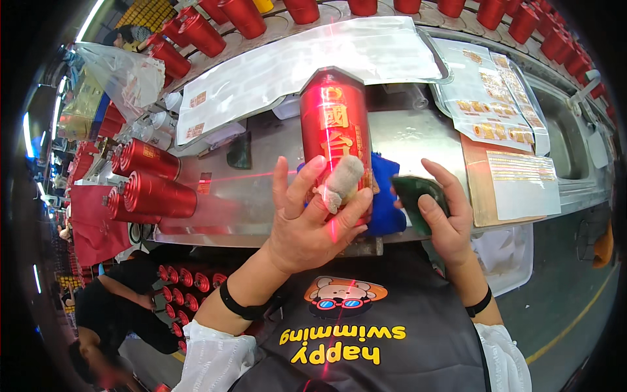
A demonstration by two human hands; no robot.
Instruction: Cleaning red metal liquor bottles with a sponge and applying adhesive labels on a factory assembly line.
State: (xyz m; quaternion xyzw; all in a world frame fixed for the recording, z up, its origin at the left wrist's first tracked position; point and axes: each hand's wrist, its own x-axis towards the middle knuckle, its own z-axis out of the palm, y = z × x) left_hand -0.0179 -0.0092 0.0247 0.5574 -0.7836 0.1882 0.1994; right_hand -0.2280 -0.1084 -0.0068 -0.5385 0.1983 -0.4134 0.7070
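A large glossy red bottle [326, 108] with gold characters lies on the metal worktop in front of me, over a blue cloth [390, 219]. My left hand [304, 232] is at the bottle's near part, its fingers closed round a soft greyish-white wad [345, 178] that looks like cloth or sponge. The wad covers some of the gold print. To the right of the bottle, my right hand [456, 225] grips a flat dark green scraper-like piece [418, 196] between thumb and fingers, apart from the bottle.
Red bottles [160, 196] lie at the left; more stand along the far conveyor [274, 26]. Sheets of gold stickers [486, 98] are at the right, near a sink [565, 134]. Another dark green piece [240, 151] rests on the worktop. A person [121, 307] bends at the lower left.
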